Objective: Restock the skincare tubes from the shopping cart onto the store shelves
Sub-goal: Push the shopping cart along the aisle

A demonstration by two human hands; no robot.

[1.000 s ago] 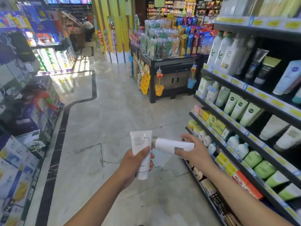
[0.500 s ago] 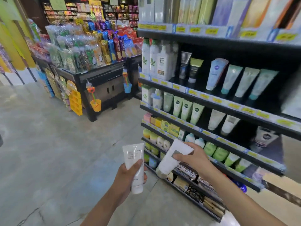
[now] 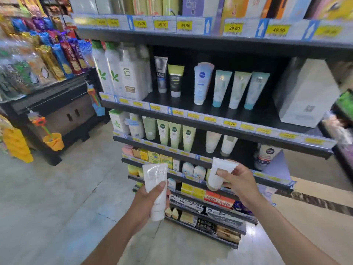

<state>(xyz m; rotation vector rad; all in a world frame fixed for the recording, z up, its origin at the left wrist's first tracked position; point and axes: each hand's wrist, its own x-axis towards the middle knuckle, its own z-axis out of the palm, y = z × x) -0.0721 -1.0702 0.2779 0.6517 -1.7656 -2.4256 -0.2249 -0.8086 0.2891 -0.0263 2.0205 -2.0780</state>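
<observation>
Before shelves (image 3: 210,129), L hand (image 3: 147,199) & R hand (image 3: 240,180) each grip smooth, prob. plastic, white tube (image 3: 155,190) (image 3: 219,173).

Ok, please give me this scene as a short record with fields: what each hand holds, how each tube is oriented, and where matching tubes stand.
left hand: holds a white tube, cap end down, crimped end up
right hand: holds a second white tube, cap end down, tilted
matching tubes: two white tubes standing cap-down on the second shelf, right of the green tubes
placed yet: no, both tubes in front of the shelves
shopping cart: not in view
</observation>
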